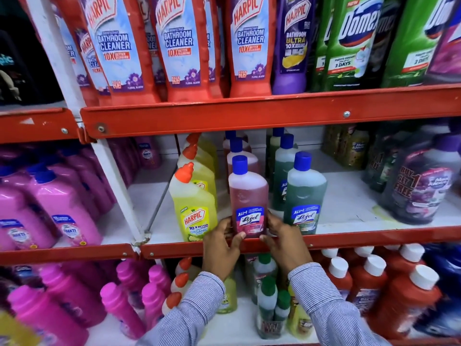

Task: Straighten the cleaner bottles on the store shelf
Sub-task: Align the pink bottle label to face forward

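A pink Lizol cleaner bottle (248,196) with a blue cap stands upright at the front edge of the middle shelf (349,239). My left hand (222,245) grips its lower left side and my right hand (284,242) grips its lower right side. More pink Lizol bottles line up behind it. A green Lizol bottle (305,196) stands just to its right, with others behind. A yellow Harpic bottle (194,203) with an orange cap stands to its left, heading its own row.
Red Harpic (250,46) and green Domex bottles (354,41) fill the upper shelf. Pink bottles (62,208) sit at the left, dark bottles (421,186) at the right. The lower shelf holds pink, green-capped and red bottles (409,303). A white upright post (117,186) divides the bays.
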{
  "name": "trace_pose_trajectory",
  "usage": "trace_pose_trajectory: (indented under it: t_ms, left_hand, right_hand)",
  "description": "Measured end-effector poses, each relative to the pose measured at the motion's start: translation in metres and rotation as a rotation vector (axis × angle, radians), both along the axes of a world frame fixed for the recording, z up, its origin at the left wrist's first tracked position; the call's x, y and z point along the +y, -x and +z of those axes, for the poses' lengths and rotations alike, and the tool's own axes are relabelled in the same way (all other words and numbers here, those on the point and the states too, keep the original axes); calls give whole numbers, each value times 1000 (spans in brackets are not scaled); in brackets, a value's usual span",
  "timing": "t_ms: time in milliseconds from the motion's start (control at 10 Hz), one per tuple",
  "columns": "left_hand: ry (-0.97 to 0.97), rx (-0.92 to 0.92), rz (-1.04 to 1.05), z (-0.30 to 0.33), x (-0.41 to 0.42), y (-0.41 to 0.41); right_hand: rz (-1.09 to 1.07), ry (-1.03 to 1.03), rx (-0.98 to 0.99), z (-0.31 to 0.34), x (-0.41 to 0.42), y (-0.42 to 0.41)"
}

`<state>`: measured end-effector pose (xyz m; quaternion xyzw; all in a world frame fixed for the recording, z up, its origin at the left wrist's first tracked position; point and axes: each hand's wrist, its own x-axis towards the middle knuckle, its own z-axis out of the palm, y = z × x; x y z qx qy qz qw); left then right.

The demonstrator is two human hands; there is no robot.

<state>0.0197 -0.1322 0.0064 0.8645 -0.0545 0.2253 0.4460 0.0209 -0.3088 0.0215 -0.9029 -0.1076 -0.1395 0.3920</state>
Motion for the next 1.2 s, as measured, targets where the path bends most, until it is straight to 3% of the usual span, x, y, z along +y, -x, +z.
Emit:
trace_pose_trajectory:
  t_ms: [100,200,300,400,500,600,1200]
  left_hand:
    - [163,-16,-1,0,-4,8]
    - [255,-178,105,-1,-17,25]
    - [185,-280,63,0,-42,34]
    - [91,-224,-64,5,-72,27]
    - [54,-96,-139,7,-96,16]
    - [-7,-19,-119,8,-111,7]
    - [93,17,-39,-2,-120,-5]
  right_hand:
    - [-26,-46,-115,-3,-6,10]
    - [-194,-186,-336,-8,-26,31]
    - [-402,-267,-466,-7,-59,41]
    - [-372,-289,-351,-5,-96,29]
    - [-156,-237,-139,-7,-117,12]
    - [-24,-171,-57,-6,-124,0]
    - [43,-218,-5,-12,-135,-17]
